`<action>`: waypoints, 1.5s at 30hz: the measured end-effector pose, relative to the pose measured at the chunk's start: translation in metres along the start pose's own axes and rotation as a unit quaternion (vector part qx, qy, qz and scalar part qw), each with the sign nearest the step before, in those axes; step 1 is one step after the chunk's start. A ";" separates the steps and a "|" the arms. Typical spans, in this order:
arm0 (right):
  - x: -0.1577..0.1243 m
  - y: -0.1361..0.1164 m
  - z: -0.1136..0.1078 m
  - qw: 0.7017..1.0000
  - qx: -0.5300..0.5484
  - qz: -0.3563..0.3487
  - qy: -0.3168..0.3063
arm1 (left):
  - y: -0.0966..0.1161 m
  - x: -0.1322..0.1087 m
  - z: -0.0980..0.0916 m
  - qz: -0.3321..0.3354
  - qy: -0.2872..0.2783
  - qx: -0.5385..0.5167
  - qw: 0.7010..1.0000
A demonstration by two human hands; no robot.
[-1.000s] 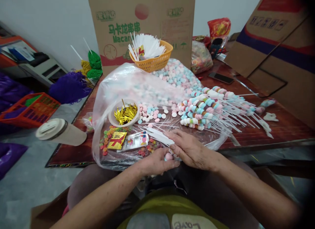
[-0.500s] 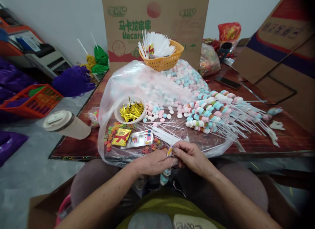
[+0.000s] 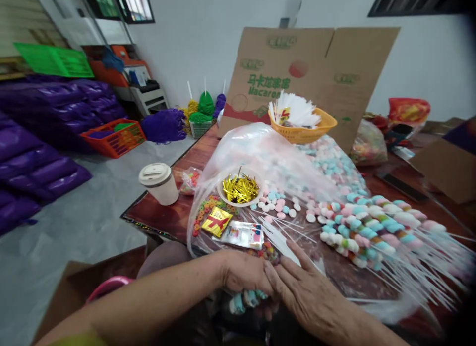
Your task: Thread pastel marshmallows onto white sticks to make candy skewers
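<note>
My left hand (image 3: 245, 272) is closed at the front edge of the table, its fingers mostly hidden. It grips a wrapped marshmallow skewer (image 3: 238, 303), whose pale blue pieces show beneath the hand. My right hand (image 3: 307, 289) lies against the left fingers, its own fingers stretched out and roughly flat. Just beyond them are white sticks (image 3: 277, 241), a silver packet (image 3: 243, 234) and a gold packet (image 3: 216, 221). A bowl (image 3: 222, 195) of gold twist ties (image 3: 241, 188) stands behind the packets.
Finished marshmallow skewers (image 3: 368, 227) lie piled at the right. A large clear bag (image 3: 245, 143) of loose marshmallows spreads across the table. Behind it stand a yellow basket (image 3: 297, 134) of white paper sticks and a cardboard box (image 3: 316, 63). A lidded cup (image 3: 159, 183) is near the left edge.
The view has swung left and up. My right hand has gone from pinching at the skewer's neck to lying flat against my left hand. The skewer has tilted sideways.
</note>
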State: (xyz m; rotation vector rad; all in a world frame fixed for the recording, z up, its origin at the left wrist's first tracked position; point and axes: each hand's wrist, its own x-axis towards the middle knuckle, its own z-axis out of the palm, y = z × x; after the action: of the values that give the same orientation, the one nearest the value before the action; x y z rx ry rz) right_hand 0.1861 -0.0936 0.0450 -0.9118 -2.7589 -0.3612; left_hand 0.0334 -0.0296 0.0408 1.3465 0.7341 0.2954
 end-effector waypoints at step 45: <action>0.202 0.142 0.069 0.887 0.224 0.351 -0.198 | -0.025 -0.066 -0.097 0.073 0.415 -0.265 0.867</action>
State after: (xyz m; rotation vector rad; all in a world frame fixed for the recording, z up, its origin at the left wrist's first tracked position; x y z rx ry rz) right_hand 0.1053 0.1494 0.0585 -1.8719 -2.3900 0.6201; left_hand -0.0824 0.0008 0.0326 0.7028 1.1501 1.1599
